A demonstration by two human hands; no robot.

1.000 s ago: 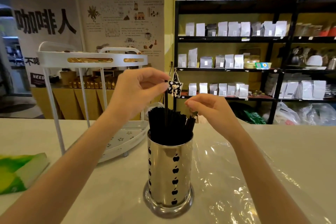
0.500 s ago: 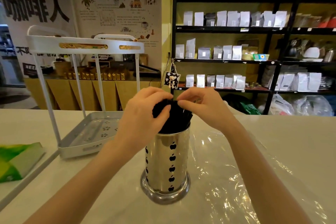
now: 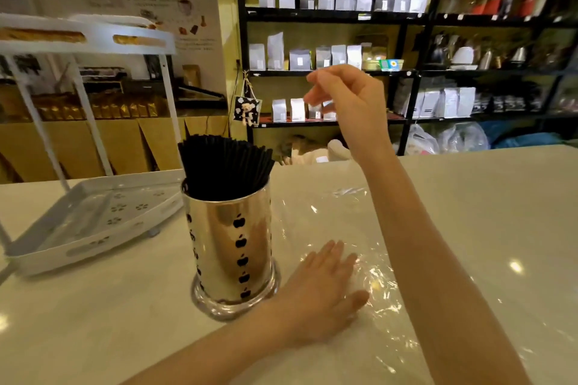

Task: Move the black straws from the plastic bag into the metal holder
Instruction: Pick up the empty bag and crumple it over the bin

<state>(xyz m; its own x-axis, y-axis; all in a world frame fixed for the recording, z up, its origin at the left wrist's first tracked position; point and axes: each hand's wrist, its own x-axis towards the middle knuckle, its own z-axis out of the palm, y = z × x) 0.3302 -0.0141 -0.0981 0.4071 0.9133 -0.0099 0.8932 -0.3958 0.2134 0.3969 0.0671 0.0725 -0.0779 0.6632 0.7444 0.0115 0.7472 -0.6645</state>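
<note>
Black straws (image 3: 223,166) stand fanned in a dense bundle inside the metal holder (image 3: 230,247), a polished cylinder with apple-shaped cut-outs, upright on the pale worktop (image 3: 469,197). The clear plastic bag (image 3: 359,259) lies flat and crumpled just to the holder's right; no straws can be made out in it, which suggests the transfer is all but complete.

The person's left hand (image 3: 322,287) rests palm-down on the bag, fingers spread and its grip wide, holding nothing. The right hand (image 3: 347,97) hangs in the air above and to the right of the straws, well clear of them, fingers loosely curled and likewise empty. A white two-tier rack (image 3: 93,222) sits to the left on the worktop, and shelves (image 3: 328,72) of packaged goods fill the background.

The step in hand appears to be a final check and tidy. To do it well, the flat hand should sweep across the film to feel for any stray straw hidden by glare, pinning the bag so that it does not slide against the holder's base. Any straw found is best lowered end-first into a gap at the bundle's edge, with the free hand steadying the holder, since the top-heavy fan could tip it.
</note>
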